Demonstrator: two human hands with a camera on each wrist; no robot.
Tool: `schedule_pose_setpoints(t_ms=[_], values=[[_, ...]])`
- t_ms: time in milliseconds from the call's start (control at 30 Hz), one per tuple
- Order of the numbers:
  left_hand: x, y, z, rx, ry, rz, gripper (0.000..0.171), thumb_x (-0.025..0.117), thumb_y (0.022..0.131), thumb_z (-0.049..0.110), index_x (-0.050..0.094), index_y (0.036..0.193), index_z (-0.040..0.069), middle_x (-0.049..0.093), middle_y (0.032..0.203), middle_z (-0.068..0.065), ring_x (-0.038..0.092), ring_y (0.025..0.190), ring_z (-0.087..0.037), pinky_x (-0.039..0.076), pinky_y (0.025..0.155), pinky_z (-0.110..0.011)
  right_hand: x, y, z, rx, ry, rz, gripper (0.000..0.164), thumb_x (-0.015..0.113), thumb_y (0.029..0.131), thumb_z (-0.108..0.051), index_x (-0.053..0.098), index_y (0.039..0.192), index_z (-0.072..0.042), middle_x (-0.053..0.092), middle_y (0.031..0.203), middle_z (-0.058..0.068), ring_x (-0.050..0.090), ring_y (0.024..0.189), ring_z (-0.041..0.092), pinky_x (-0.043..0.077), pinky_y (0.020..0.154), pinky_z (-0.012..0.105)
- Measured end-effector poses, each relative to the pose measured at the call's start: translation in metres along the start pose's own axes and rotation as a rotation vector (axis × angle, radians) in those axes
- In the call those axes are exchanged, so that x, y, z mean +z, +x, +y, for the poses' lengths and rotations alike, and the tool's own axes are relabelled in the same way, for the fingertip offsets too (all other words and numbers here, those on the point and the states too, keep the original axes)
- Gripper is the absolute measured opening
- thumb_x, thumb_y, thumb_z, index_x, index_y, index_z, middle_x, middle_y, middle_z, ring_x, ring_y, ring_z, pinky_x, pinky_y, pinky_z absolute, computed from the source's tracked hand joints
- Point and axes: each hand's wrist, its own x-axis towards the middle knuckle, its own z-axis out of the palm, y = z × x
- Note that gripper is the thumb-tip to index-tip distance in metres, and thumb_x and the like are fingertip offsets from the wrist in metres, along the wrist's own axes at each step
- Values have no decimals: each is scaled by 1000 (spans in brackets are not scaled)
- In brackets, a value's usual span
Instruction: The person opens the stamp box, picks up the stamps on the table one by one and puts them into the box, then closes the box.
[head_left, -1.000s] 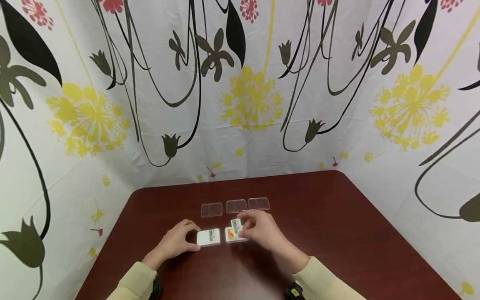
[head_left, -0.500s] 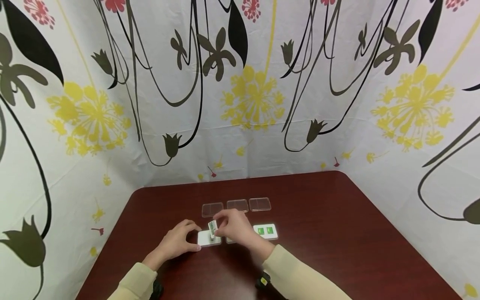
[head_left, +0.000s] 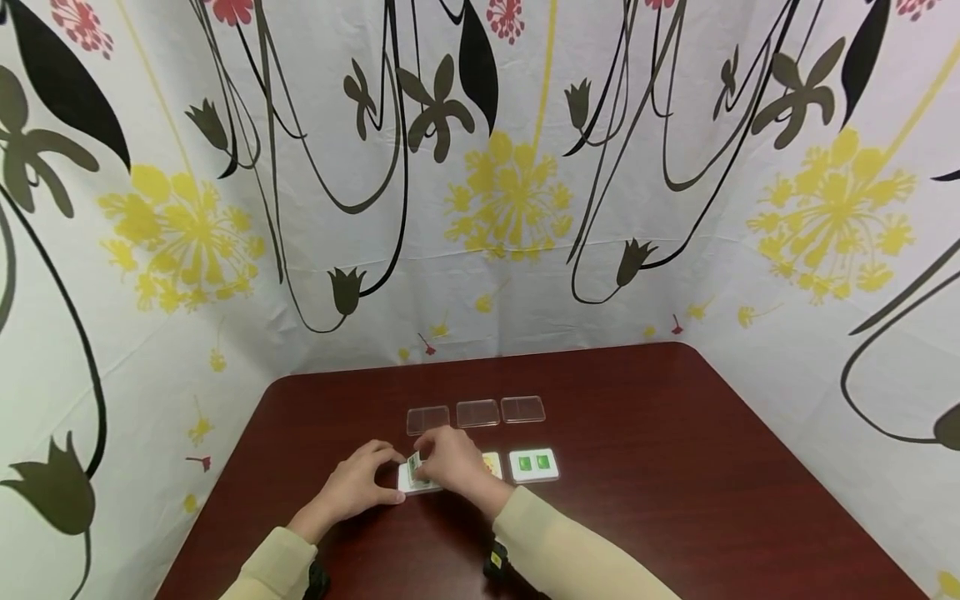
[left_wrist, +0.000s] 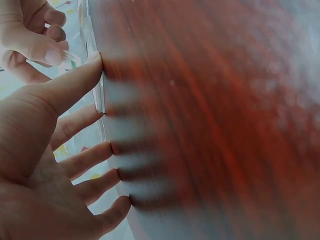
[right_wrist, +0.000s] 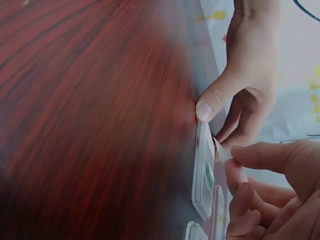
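Observation:
A shallow clear case (head_left: 405,486) with white cards lies at the left of a row. My left hand (head_left: 352,485) holds its left end, thumb at the near corner and index finger at the far one. In the left wrist view the other fingertips (left_wrist: 114,148) rest on the table. Just over the case, my right hand (head_left: 453,462) pinches a small white card (head_left: 414,462) with a green picture between thumb and index finger. The card is tilted, with its lower edge close over the case. The right hand covers the case's right end.
A middle case (head_left: 492,464) with a yellow-orange picture is partly hidden behind my right hand. To its right stands a case (head_left: 534,465) with two green pictures. Behind them lie three clear lids (head_left: 428,420) in a row. A patterned curtain (head_left: 495,308) closes off the table's (head_left: 637,400) back.
My right hand has carried the small card left from the middle case to the left case and lowered it there. The right-hand case has come into view. My left hand stays put.

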Motion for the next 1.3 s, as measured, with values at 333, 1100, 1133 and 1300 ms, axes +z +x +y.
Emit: schedule_pose_setpoints(t_ms=[333,1100,1133,1300], values=[[0,0,-1,-9,-15,6,47,88,78,38,70,119,27,54,138,-6,51,127,-32,43,91,-66,7,4,-5,49,-104,27,37,91,66,-24,80,101,-20,74,96,-4,66,79,18,48,57,35],[1,0,-3,-4,16,33,49,88,78,39,70,121,25,55,137,-4,52,127,-30,44,93,-63,11,7,2,159,-76,106,29,84,69,-25,79,97,-27,72,89,-9,59,70,12,44,56,33],[1,0,-3,-2,16,33,49,88,78,39,70,121,24,55,137,-5,52,127,-30,43,93,-63,10,6,1,153,-74,107,29,84,68,-25,79,97,-26,72,88,-9,59,69,12,44,55,33],[1,-1,-2,1,8,32,48,88,78,38,70,121,24,55,137,-5,52,126,-30,44,91,-63,11,4,0,107,-71,89,29,83,68,-22,80,97,-24,72,87,-8,59,69,13,44,55,34]])
